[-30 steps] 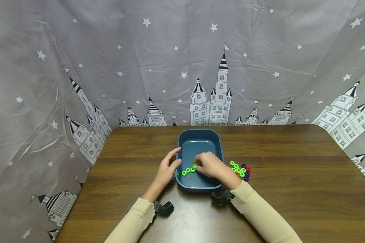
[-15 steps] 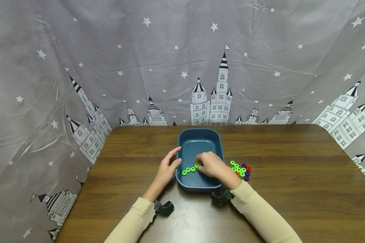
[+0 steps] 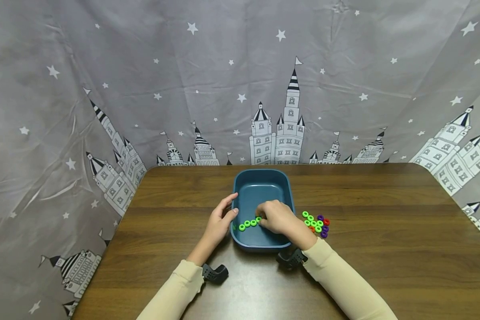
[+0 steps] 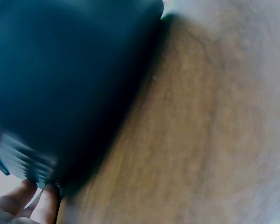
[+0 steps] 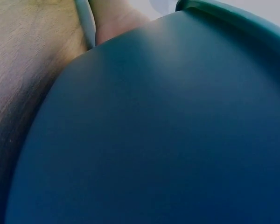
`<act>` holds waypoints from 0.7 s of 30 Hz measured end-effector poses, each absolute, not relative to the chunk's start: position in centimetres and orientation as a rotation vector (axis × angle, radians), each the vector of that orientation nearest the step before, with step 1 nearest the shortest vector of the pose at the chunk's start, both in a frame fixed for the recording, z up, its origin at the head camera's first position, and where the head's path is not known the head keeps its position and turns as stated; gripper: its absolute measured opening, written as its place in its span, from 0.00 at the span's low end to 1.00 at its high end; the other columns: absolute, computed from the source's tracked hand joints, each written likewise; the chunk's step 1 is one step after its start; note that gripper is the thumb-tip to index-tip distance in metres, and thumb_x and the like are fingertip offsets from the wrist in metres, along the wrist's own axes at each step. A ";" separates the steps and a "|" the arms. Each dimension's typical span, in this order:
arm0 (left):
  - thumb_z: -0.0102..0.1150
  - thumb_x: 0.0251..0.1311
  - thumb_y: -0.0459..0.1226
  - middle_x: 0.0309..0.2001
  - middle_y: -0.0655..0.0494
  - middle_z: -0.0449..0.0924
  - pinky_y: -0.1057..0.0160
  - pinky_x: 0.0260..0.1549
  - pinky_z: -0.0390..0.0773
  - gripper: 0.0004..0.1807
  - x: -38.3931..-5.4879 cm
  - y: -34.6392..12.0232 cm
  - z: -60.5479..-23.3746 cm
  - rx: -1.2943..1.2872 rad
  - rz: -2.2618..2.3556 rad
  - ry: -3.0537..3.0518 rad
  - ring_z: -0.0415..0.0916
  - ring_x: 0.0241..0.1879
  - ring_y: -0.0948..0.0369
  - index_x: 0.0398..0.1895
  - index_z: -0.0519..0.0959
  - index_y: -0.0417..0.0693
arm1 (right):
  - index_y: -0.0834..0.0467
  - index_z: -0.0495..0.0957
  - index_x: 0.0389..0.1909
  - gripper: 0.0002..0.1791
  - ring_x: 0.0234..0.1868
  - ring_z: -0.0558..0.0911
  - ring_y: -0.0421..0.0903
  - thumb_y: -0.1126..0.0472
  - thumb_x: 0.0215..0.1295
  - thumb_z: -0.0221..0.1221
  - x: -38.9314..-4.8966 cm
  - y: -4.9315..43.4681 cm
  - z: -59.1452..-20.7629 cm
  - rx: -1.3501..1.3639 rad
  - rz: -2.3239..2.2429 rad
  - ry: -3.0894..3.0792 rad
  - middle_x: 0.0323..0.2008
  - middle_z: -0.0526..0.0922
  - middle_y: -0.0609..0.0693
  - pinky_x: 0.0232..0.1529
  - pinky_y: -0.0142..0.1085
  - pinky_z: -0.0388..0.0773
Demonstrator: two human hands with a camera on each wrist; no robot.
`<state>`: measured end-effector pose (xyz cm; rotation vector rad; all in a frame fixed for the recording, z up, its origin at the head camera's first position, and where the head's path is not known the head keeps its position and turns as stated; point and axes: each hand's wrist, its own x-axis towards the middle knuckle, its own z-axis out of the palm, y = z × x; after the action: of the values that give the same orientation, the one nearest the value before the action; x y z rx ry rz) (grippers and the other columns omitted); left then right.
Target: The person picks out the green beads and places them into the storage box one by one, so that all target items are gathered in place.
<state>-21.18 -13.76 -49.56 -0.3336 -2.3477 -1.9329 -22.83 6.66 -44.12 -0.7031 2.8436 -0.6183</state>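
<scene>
A blue rectangular plastic bin (image 3: pixel 260 193) stands on the wooden table. My left hand (image 3: pixel 220 222) holds its left side, thumb and index fingertip at the rim; in the left wrist view, fingers (image 4: pixel 46 203) touch the outer wall. Inside the bin, several small green rings (image 3: pixel 247 223) form a slanting row. My right hand (image 3: pixel 278 218) reaches in over the right side and pinches the green ring (image 3: pixel 258 219) at the row's right end; its fingertips are partly hidden. The right wrist view shows mostly the bin's outer wall (image 5: pixel 144 116).
Right of the bin lies a loose cluster of green, purple and red rings (image 3: pixel 316 223) on the table (image 3: pixel 384 231). A grey curtain (image 3: pixel 208 80) printed with castles and stars hangs behind the table's far edge.
The right hand and the last green ring have shifted slightly to the right, then the ring settled a little nearer. The left hand and the bin have stayed in place.
</scene>
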 end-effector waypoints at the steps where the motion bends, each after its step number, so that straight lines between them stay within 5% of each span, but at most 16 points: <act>1: 0.52 0.72 0.32 0.72 0.40 0.70 0.40 0.69 0.67 0.25 -21.2 -13.8 -49.6 -0.332 -1.932 -2.350 0.68 0.71 0.41 0.72 0.70 0.43 | 0.55 0.87 0.37 0.04 0.29 0.76 0.42 0.63 0.61 0.70 -22.8 6.6 -44.1 -0.700 -0.619 2.841 0.27 0.83 0.46 0.32 0.39 0.75; 14: 0.53 0.72 0.32 0.72 0.41 0.70 0.40 0.69 0.67 0.25 -21.2 -13.7 -49.6 -0.322 -1.933 -2.353 0.68 0.70 0.42 0.72 0.70 0.43 | 0.54 0.87 0.37 0.04 0.27 0.75 0.41 0.62 0.61 0.70 -22.9 6.6 -44.0 -0.696 -0.616 2.839 0.24 0.80 0.45 0.29 0.37 0.71; 21: 0.53 0.72 0.32 0.71 0.40 0.71 0.41 0.68 0.69 0.25 -21.1 -13.7 -49.6 -0.328 -1.925 -2.353 0.69 0.69 0.42 0.71 0.71 0.42 | 0.55 0.87 0.39 0.07 0.31 0.80 0.42 0.63 0.60 0.70 -22.9 6.8 -44.0 -0.740 -0.690 2.874 0.29 0.85 0.47 0.33 0.39 0.78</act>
<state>-21.10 -13.74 -49.57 -0.3278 -2.3535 -1.9247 -22.95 6.80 -44.00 -0.7403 2.8738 -0.6899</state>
